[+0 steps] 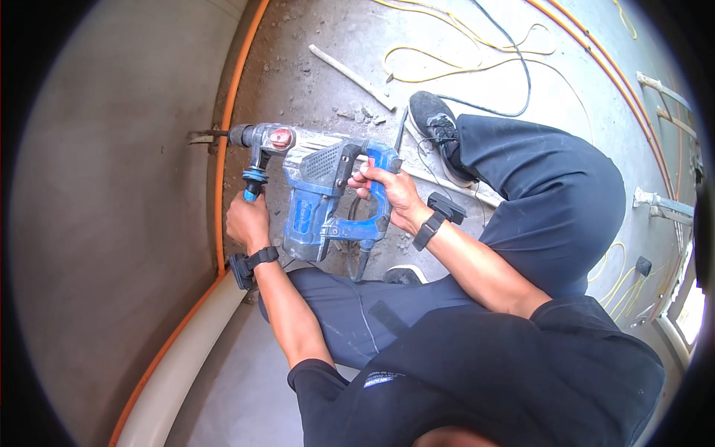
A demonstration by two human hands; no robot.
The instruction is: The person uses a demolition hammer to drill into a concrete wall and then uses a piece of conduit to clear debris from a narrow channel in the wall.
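Note:
A dusty blue and grey rotary hammer drill [316,175] lies level across my hands, its chuck toward the wall at the left. Its bit [216,133] meets a small rough slot [199,138] low in the wall; how deep the tip sits is hidden. My left hand [248,221] is wrapped round the blue and black side handle below the chuck. At the back of the tool, my right hand [392,191] grips the blue rear handle near its red trigger. A dark cord leaves the bottom of that handle.
An orange pipe [237,82] runs along the wall's foot, passing by the bit. A thick cream pipe [179,365] lies near my left side. Rubble and a pale stick [351,77] lie on the floor. Yellow cable [447,73] loops farther off. My bent leg [547,194] is at the right.

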